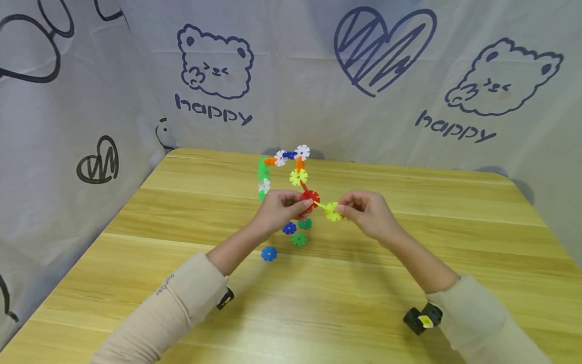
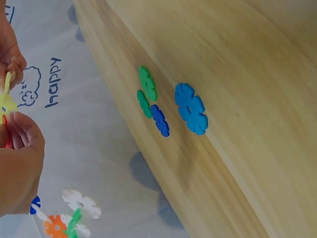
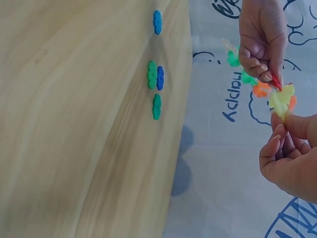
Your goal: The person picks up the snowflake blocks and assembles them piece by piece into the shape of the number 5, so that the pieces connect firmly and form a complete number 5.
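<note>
A chain of notched plastic discs hangs from the hands, running up and over through a white disc [image 1: 302, 152] and down past green discs [image 1: 263, 169] on the left. The left hand [image 1: 279, 210] pinches the red disc [image 1: 311, 199] between thumb and fingers. At the chain's end, the right hand [image 1: 370, 215] pinches a yellow disc [image 1: 333, 212] by its edge. A second yellow piece, seen edge-on, joins the red disc to it. In the right wrist view the yellow disc [image 3: 281, 100] stands between both hands' fingertips.
Loose discs lie on the wooden table [image 1: 364, 313]: a light blue one [image 1: 269, 254], a dark blue one [image 1: 289, 228] and two green ones [image 1: 298, 239]. Behind the table's far edge hangs a printed cloth [image 1: 300, 101].
</note>
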Motion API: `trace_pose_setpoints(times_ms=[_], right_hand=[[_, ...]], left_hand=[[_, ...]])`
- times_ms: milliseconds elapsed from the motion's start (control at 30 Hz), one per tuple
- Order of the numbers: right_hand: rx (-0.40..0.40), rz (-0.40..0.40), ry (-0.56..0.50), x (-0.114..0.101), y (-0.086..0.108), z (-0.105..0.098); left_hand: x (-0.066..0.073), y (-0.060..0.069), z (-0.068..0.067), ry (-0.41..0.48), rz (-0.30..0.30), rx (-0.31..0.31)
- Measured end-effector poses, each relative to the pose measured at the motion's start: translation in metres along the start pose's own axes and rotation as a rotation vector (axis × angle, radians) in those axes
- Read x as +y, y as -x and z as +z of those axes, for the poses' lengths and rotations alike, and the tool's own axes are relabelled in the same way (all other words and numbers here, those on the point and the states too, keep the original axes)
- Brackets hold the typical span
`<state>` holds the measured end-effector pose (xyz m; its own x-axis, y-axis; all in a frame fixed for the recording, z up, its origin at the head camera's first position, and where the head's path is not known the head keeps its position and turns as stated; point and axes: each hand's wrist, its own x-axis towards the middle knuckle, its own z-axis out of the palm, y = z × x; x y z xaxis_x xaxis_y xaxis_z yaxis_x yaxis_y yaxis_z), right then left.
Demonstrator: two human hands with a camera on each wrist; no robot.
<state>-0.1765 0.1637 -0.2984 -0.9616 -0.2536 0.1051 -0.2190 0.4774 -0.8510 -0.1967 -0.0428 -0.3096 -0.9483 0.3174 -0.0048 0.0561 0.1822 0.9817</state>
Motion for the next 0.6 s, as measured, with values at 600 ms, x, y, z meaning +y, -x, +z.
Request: trace_pose_setpoints(times_ms=[600], right_hand=[[0.172,0.092,-0.111,0.023,-0.010,0.015]], left_hand=[[0.001,0.001,-0.015,0.075,0.001,0.140]])
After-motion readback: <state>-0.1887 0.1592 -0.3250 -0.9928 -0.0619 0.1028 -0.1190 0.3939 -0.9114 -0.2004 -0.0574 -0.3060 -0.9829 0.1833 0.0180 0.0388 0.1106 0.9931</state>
